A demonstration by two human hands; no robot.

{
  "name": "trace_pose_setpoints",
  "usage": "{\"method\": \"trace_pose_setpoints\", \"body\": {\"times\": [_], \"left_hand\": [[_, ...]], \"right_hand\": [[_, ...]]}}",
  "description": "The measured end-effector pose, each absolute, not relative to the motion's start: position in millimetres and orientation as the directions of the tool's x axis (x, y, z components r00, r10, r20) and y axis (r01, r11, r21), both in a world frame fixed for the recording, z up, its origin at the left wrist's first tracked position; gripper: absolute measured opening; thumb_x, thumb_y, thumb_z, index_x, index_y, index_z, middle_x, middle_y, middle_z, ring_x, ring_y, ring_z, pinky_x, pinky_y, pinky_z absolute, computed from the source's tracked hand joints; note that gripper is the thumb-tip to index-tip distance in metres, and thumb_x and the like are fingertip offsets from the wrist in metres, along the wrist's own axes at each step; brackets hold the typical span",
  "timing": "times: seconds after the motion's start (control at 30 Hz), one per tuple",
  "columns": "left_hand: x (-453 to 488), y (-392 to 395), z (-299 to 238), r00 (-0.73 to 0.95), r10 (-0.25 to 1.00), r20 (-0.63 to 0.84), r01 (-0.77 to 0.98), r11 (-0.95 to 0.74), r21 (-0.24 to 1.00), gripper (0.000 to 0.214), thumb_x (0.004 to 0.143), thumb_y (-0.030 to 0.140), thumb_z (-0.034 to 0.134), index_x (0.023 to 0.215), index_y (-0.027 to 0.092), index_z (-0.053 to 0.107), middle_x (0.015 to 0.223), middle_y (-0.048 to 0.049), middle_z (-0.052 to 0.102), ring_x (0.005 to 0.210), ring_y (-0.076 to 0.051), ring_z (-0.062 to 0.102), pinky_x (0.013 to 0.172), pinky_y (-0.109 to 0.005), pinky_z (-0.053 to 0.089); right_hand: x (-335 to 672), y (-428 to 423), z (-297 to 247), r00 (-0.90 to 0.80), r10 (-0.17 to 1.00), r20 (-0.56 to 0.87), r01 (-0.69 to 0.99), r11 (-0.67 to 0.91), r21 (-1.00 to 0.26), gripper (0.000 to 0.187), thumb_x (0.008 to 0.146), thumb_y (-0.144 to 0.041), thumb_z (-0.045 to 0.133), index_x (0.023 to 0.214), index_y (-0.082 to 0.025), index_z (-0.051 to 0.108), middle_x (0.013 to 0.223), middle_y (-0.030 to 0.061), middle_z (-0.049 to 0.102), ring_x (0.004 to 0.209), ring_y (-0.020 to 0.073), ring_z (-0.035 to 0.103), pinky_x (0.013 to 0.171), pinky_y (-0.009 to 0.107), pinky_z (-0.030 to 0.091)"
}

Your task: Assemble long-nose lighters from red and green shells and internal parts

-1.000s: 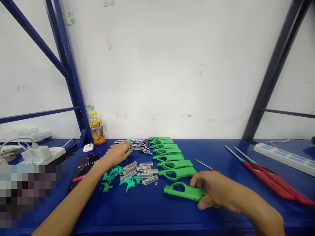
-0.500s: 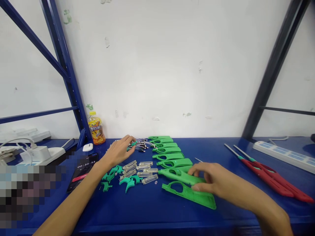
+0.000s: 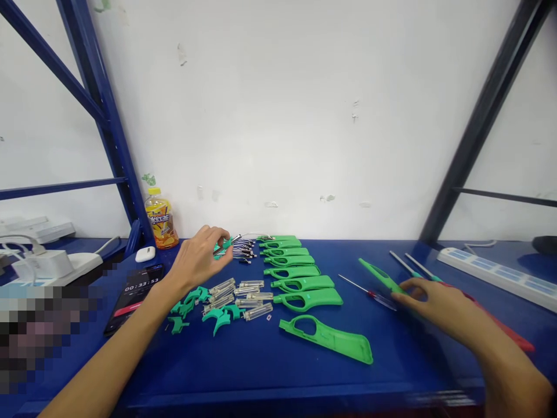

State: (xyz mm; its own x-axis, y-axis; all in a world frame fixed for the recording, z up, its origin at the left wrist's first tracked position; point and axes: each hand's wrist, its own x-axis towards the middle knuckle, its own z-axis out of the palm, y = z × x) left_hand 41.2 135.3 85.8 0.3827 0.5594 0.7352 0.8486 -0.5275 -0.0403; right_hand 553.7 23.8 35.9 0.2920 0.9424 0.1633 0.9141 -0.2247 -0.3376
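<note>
The right hand [image 3: 435,302] is holding a green shell [image 3: 379,277] by its wide end, fingers clamped on it, and it is hanging tilted just above the counter [image 3: 261,377], to the right of the row. The left hand [image 3: 196,261] is pinching a teal-tipped wire part [image 3: 224,247] between thumb and fingertips, over the far heap of wire parts [image 3: 243,251]. Judging by the layout, the work is looking barely begun. A lone shell [image 3: 326,338] is lying apart at the front with nothing in it, the row of shells [image 3: 293,273] is waiting, and the clear tubes [image 3: 235,293] and teal triggers [image 3: 195,302] are sitting in loose piles between the hands. A thin screwdriver [image 3: 363,288] is lying just beside the held shell, and red lighters [image 3: 509,334] are stretching out past the right hand. As for writing, the phone [image 3: 133,290] at the left is showing 00:33:53. The orange bottle [image 3: 160,219] is carrying a label too small to read.
</note>
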Motion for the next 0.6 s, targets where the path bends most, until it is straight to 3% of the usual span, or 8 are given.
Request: {"method": "trace_pose_setpoints", "body": {"times": [0.13, 0.23, 0.37, 0.47, 0.6], "left_hand": [[41.5, 133.2, 87.3, 0.377, 0.564, 0.734, 0.843, -0.538, -0.020, 0.013, 0.096, 0.033, 0.059, 0.103, 0.022, 0.062, 0.088, -0.0025, 0.066, 0.079, -0.021, 0.064, 0.061, -0.027, 0.041], [42.4, 131.8, 87.9, 0.364, 0.572, 0.735, 0.843, -0.538, 0.001, 0.013, 0.095, 0.033, 0.058, 0.102, 0.021, 0.062, 0.086, -0.0022, 0.066, 0.077, -0.020, 0.063, 0.062, -0.027, 0.042], [44.7, 130.2, 87.0, 0.359, 0.585, 0.727, 0.840, -0.542, 0.022, 0.013, 0.094, 0.034, 0.058, 0.097, 0.021, 0.061, 0.082, -0.0011, 0.064, 0.074, -0.019, 0.061, 0.062, -0.027, 0.041], [46.2, 129.5, 86.3, 0.366, 0.587, 0.722, 0.831, -0.556, 0.030, 0.013, 0.093, 0.034, 0.057, 0.094, 0.022, 0.060, 0.081, -0.0007, 0.062, 0.072, -0.019, 0.060, 0.062, -0.027, 0.041], [46.0, 128.8, 86.7, 0.379, 0.583, 0.719, 0.815, -0.579, 0.039, 0.014, 0.093, 0.036, 0.055, 0.088, 0.022, 0.056, 0.080, -0.0008, 0.059, 0.071, -0.019, 0.059, 0.063, -0.029, 0.041]], "right_hand": [[552.9, 29.6, 34.8, 0.291, 0.946, 0.143, 0.914, -0.231, -0.334, 0.042, 0.081, -0.056, 0.062, 0.098, -0.022, 0.080, 0.091, 0.0136, 0.085, 0.089, 0.0410, 0.079, 0.077, 0.047, 0.056], [536.6, 26.1, 46.5, 0.239, 0.957, 0.166, 0.921, -0.170, -0.351, 0.049, 0.086, -0.056, 0.058, 0.112, -0.019, 0.078, 0.102, 0.0144, 0.084, 0.097, 0.0402, 0.078, 0.084, 0.048, 0.055], [501.8, 13.1, 65.1, 0.087, 0.984, 0.154, 0.904, -0.013, -0.428, 0.050, 0.092, -0.062, 0.058, 0.122, -0.026, 0.074, 0.111, 0.0059, 0.083, 0.093, 0.0287, 0.076, 0.084, 0.038, 0.056], [474.4, 4.1, 71.4, -0.095, 0.995, -0.012, 0.817, 0.071, -0.572, 0.046, 0.088, -0.054, 0.070, 0.126, -0.027, 0.074, 0.110, 0.0053, 0.081, 0.085, 0.0247, 0.074, 0.075, 0.033, 0.057], [445.6, -1.6, 73.2, -0.168, 0.973, -0.156, 0.799, 0.042, -0.600, 0.045, 0.076, -0.035, 0.082, 0.120, -0.029, 0.078, 0.106, 0.0044, 0.079, 0.095, 0.0259, 0.074, 0.079, 0.032, 0.057]]}}
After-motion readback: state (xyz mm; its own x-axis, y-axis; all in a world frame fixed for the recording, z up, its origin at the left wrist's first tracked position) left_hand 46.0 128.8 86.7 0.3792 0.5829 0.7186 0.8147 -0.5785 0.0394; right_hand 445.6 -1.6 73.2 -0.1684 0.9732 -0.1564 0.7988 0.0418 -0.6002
